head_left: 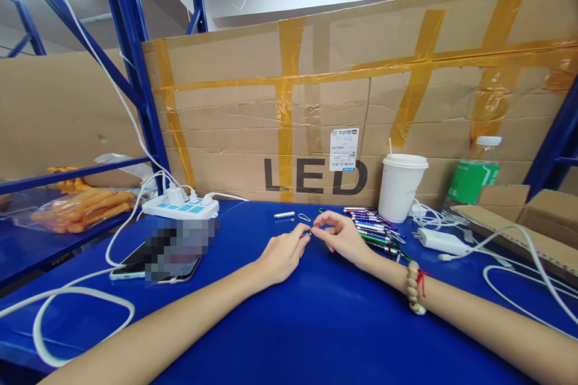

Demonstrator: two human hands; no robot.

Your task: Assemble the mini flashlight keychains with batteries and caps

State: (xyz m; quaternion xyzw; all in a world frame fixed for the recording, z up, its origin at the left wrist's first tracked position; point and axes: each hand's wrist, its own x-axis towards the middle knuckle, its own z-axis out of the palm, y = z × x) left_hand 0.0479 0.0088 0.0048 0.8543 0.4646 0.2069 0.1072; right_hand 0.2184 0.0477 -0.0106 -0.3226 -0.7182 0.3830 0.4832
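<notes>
My left hand [285, 252] is closed in a pinch on a small metal part [307, 233], mostly covered by the fingers. From the other side, my right hand [339, 237] brings thumb and forefinger together at that part; what they hold, if anything, is too small to make out. Just beyond the hands lie a short silver tube [284, 215] and a small carabiner clip [304, 217]. Right behind my right hand is a pile of slim metal penlights [377, 233] in silver, purple, red and green, several with clips.
A white paper cup [401, 186] with a straw stands beyond the pile. To its right are a green-labelled bottle [474, 174], a white charger [442, 242] and cables. At left are a power strip [180, 207] and phones [135, 264]. A cardboard sheet [226, 132] closes off the back.
</notes>
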